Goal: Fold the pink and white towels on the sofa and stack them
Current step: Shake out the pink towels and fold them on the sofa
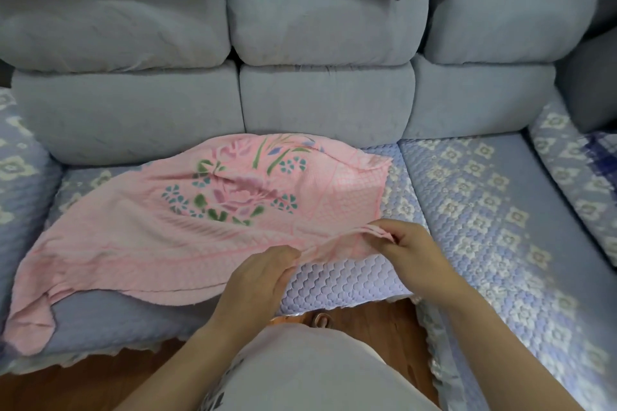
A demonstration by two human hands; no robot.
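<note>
Towel (pixel 160 237), pink, on sofa (pixel 467 197) front edge | left hand (pixel 257 274), right hand (pixel 410 250) pinch near hem taut, apparently to square fold

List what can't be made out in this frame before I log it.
- White towel: not in the head view; whether it lies outside the frame or under the pink towel cannot be told.
- Left hand: its fingertips curl under the towel's edge, hidden.
- Right hand: the pinching fingers are partly hidden by bunched fabric.
- Towel's far left corner: droops over the sofa front, partly out of sight.
</note>
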